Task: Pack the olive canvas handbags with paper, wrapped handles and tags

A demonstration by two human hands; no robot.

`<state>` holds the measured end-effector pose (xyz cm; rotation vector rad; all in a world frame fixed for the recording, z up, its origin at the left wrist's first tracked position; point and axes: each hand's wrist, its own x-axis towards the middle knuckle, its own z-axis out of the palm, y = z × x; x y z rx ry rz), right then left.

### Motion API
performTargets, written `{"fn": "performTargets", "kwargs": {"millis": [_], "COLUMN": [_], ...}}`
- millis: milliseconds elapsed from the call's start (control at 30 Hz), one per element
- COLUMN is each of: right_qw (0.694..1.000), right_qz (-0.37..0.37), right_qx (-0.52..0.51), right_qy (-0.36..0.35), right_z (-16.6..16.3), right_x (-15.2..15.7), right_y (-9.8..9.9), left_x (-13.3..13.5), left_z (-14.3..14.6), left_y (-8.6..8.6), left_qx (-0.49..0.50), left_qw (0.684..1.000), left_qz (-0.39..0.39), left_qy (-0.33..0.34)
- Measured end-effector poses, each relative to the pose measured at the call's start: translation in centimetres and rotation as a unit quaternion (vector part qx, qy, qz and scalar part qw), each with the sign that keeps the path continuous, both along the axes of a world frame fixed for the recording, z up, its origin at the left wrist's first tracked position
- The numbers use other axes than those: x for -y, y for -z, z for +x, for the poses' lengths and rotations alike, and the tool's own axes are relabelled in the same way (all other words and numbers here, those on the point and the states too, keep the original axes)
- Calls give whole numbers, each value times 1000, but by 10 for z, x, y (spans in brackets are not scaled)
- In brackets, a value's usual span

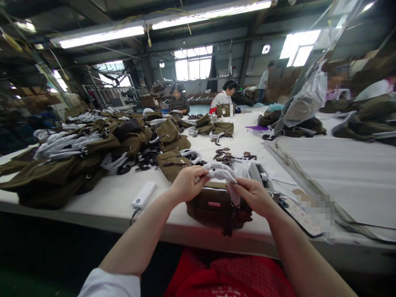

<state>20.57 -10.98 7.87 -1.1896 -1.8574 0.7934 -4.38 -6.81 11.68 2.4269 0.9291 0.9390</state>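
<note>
An olive-brown handbag (213,208) stands upright at the near edge of the table in front of me. Its handles (221,169) are wrapped in thin white material and arch above the zipped top. My left hand (190,183) pinches the wrapped handle at its left side. My right hand (252,194) grips the same wrapped handle at the right, thumb and fingers pressed together. A small pink label sits on the bag's front. Dark brown charms (233,216) hang from the base of the handle at the right and lie against the bag.
A large heap of olive bags (71,165) covers the table's left side. Loose dark charms (227,156) lie behind my bag. A white power bank (144,194) with a cable is at left. Scissors (282,202) and a phone-like item lie at right. Co-workers sit across the table.
</note>
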Motion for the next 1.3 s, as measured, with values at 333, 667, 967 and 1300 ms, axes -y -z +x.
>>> {"fn": "performTargets", "kwargs": {"millis": [333, 667, 967, 1300], "right_qw": [984, 997, 957, 870], "right_qz": [156, -17, 174, 141], "right_qx": [-6, -6, -158, -185], "right_qy": [80, -73, 169, 434], "right_z": [17, -4, 21, 87], "right_x": [-1, 43, 61, 32], "right_y": [2, 1, 9, 74], "left_x": [1, 40, 37, 50], "left_z": [-9, 21, 12, -36], "left_y": [-11, -23, 1, -27], "left_qx": [34, -186, 246, 450], "left_qw": [998, 947, 909, 850], "left_qz": [-34, -231, -332, -122], "left_qy": [-49, 125, -59, -247]}}
